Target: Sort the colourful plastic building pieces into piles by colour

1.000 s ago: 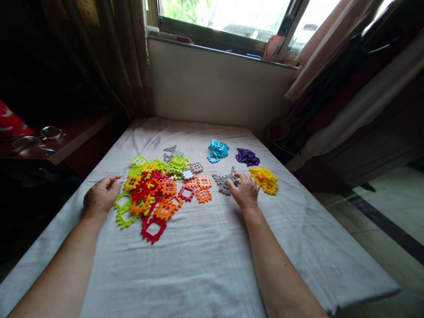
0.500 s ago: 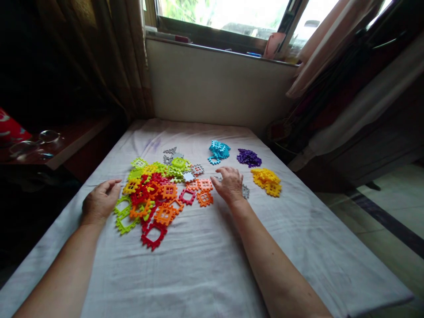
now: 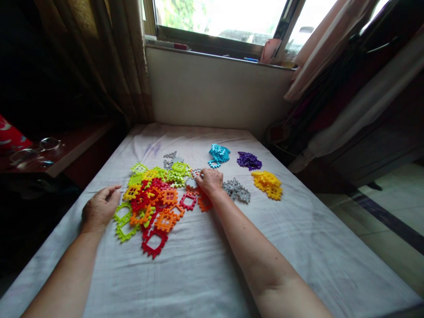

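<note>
Interlocking plastic tiles lie in a mixed heap (image 3: 168, 196) of red, orange, yellow and lime pieces. My right hand (image 3: 211, 181) is at the heap's right edge, its fingertips closed at a grey tile (image 3: 195, 173) with a window-like grid; the palm hides part of the orange tiles below. Left of the heap, near the lime frame tiles (image 3: 127, 229), my left hand (image 3: 101, 206) rests with loosely bent fingers and holds nothing. A pile of grey tiles (image 3: 236, 191) sits just right of my right hand.
Farther back are a turquoise pile (image 3: 219, 153), a purple pile (image 3: 249, 160) and a yellow pile (image 3: 267, 184). A few grey tiles (image 3: 171, 160) lie behind the heap. A pale sheet (image 3: 212, 274) covers the surface. Glasses (image 3: 49, 144) rest on a side table at left.
My right hand has moved left from beside the grey pile to the grey tiles at the heap's edge, uncovering the pile. My left hand has stayed about in place.
</note>
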The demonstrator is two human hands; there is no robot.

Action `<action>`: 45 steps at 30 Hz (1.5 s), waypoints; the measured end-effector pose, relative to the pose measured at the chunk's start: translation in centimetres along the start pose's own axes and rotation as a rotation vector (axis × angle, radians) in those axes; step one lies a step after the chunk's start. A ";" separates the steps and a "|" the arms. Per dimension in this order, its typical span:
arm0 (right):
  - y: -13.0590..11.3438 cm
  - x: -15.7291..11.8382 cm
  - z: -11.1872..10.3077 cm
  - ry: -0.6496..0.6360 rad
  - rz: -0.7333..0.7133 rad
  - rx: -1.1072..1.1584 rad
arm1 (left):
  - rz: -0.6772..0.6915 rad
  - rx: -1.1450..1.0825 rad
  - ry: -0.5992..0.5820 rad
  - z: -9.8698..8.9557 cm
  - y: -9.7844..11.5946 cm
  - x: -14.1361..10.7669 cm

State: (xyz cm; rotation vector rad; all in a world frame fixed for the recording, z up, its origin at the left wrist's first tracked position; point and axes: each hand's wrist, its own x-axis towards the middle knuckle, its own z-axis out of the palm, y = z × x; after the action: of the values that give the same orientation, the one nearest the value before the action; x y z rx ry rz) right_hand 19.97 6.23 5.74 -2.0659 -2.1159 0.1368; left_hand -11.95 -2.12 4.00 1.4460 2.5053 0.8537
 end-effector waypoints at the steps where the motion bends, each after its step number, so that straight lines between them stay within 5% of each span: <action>1: 0.1 0.0 0.0 -0.005 0.003 0.002 | 0.002 0.002 0.005 0.0 0.0 0.0; 8: 1.3 0.0 -0.7 0.040 0.016 0.035 | 0.035 -0.039 0.055 0.3 -0.4 0.2; 21: 9.0 -3.4 -3.6 0.070 0.161 -0.106 | 0.026 -0.024 0.016 0.1 -0.4 0.2; 28: 6.5 -3.6 -2.9 0.124 0.018 0.008 | 0.007 -0.007 -0.018 0.0 0.0 0.1; 32: 3.0 -3.6 -1.3 0.048 -0.215 0.090 | -0.001 -0.002 -0.015 -0.2 0.3 -0.1; 37: 0.0 -3.8 -0.1 -0.042 -0.252 0.079 | 0.010 -0.015 -0.013 -0.2 0.3 0.0; 41: 0.6 -4.0 -0.4 0.015 -0.212 0.134 | 0.025 -0.034 0.003 0.1 -0.2 0.2; 45: 4.2 -4.4 -1.6 0.133 -0.068 0.185 | 0.040 -0.050 0.027 0.3 -0.4 0.2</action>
State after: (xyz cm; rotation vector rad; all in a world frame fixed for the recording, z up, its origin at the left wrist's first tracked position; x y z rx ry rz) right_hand 24.47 1.85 6.21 -1.8436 -2.0102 0.1736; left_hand -12.32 -1.99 3.59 1.4831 2.4629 0.9421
